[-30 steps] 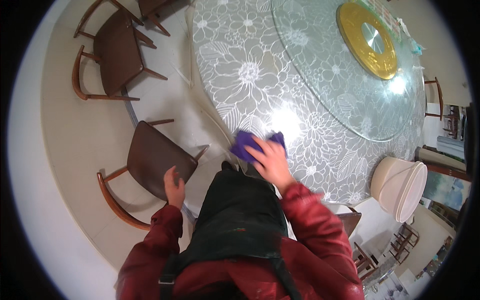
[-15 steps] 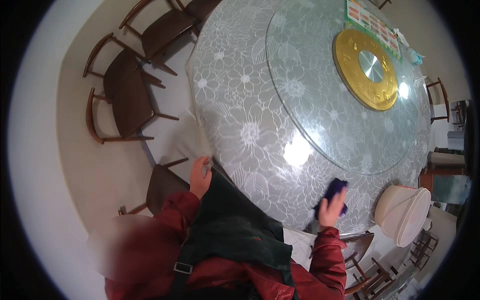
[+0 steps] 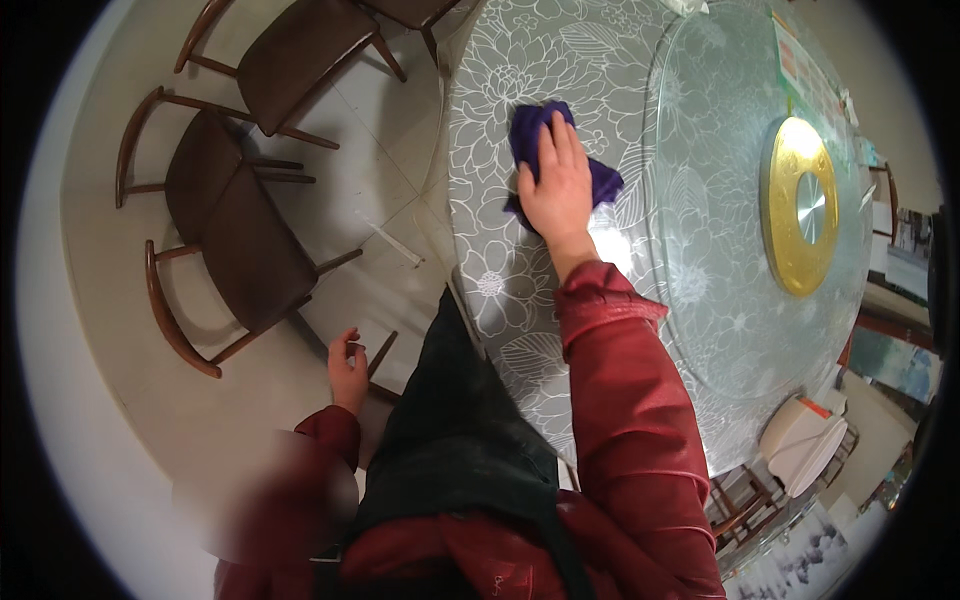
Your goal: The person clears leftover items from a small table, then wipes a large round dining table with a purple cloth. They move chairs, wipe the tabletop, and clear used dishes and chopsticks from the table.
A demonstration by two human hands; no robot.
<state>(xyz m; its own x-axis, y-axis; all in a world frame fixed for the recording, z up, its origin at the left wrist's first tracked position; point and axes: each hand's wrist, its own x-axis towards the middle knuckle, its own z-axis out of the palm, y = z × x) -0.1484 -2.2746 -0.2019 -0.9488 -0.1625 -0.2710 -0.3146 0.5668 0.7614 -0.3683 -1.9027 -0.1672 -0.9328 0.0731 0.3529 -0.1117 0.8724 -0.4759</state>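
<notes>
My right hand [image 3: 562,195] presses a dark purple cloth [image 3: 526,130] against the round table's patterned grey-and-white tablecloth [image 3: 500,235], near its left side. The fingers point away from me and lie over the cloth, which bunches out on both sides of the hand. Off the table's edge, my left hand [image 3: 347,368] hangs in the air above the floor, near a chair leg. Its fingers are loosely bent and apart, with nothing seen in them.
A glass turntable [image 3: 700,250] with a gold disc [image 3: 785,205] covers the table's middle. Brown chairs [image 3: 255,255] stand along the wall at left. A whitish bucket [image 3: 800,445] is at the table's right edge. A printed sheet [image 3: 805,75] lies on the far glass.
My right hand has carried the cloth from the table's near right part to its left side. My left hand has come away from the table's edge, and my view has shifted.
</notes>
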